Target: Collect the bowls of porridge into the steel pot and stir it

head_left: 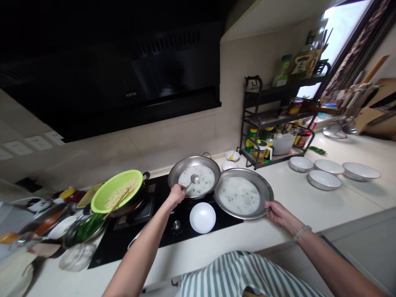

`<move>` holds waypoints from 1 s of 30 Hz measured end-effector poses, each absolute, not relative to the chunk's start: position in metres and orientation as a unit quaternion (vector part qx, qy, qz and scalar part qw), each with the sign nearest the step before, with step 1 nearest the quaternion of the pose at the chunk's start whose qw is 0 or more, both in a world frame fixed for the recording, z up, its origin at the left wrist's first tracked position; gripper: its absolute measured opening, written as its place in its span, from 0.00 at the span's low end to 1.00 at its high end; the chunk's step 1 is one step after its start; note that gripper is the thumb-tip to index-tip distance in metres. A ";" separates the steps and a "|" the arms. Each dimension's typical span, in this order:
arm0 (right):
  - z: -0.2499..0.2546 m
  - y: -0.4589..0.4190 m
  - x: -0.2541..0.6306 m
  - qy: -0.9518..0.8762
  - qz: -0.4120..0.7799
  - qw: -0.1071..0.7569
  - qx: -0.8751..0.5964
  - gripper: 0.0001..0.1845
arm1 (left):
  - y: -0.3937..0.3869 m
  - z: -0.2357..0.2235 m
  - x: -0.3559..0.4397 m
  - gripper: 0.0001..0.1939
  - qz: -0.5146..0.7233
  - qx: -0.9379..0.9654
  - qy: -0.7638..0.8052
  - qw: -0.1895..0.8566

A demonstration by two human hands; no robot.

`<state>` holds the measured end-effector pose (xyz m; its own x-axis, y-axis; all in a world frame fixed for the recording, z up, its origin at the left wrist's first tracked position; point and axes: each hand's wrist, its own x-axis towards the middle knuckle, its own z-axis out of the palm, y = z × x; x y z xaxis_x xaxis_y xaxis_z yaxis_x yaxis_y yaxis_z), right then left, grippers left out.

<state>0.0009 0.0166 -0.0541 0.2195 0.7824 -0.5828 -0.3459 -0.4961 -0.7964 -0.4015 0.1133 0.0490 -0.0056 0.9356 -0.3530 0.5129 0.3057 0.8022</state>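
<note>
My left hand (177,194) is closed on the handle of a metal ladle (194,178), whose bowl is over the white soup with green bits in a steel wok (173,175) on the stove. My right hand (276,209) grips the right rim of a wide steel basin (268,185), which holds similar white soup. The basin sits to the right of the wok, its left edge close to or touching it. A white bowl (202,218) stands in front of the two, on the black cooktop (108,247).
Left is a green colander (98,198) of noodles with chopsticks (116,204) across it. Several bowls (324,180) stand on the right counter beside a black spice rack (256,119). A range hood (123,82) hangs overhead. Two small dishes (229,166) stand behind the basin.
</note>
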 end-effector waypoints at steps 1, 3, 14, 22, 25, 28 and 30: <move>-0.054 0.016 0.000 -0.176 0.599 0.471 -0.623 0.14 | 0.114 0.049 -0.401 0.13 0.238 0.531 0.670 0.461; -0.052 0.016 -0.001 -0.176 0.599 0.474 -0.621 0.14 | 0.114 0.050 -0.402 0.13 0.256 0.505 0.662 0.491; -0.050 0.015 -0.003 -0.175 0.594 0.477 -0.624 0.14 | 0.107 0.073 -0.421 0.06 0.316 0.405 0.607 0.606; -0.047 0.014 -0.004 -0.179 0.593 0.470 -0.629 0.13 | 0.102 0.080 -0.426 0.01 0.326 0.379 0.591 0.633; -0.047 0.014 -0.004 -0.180 0.593 0.470 -0.628 0.13 | 0.101 0.081 -0.427 0.02 0.328 0.374 0.589 0.637; -0.047 0.014 -0.005 -0.178 0.594 0.473 -0.626 0.13 | 0.100 0.081 -0.427 0.03 0.331 0.371 0.587 0.639; -0.047 0.014 -0.005 -0.176 0.596 0.474 -0.624 0.13 | 0.100 0.081 -0.428 0.03 0.333 0.369 0.585 0.641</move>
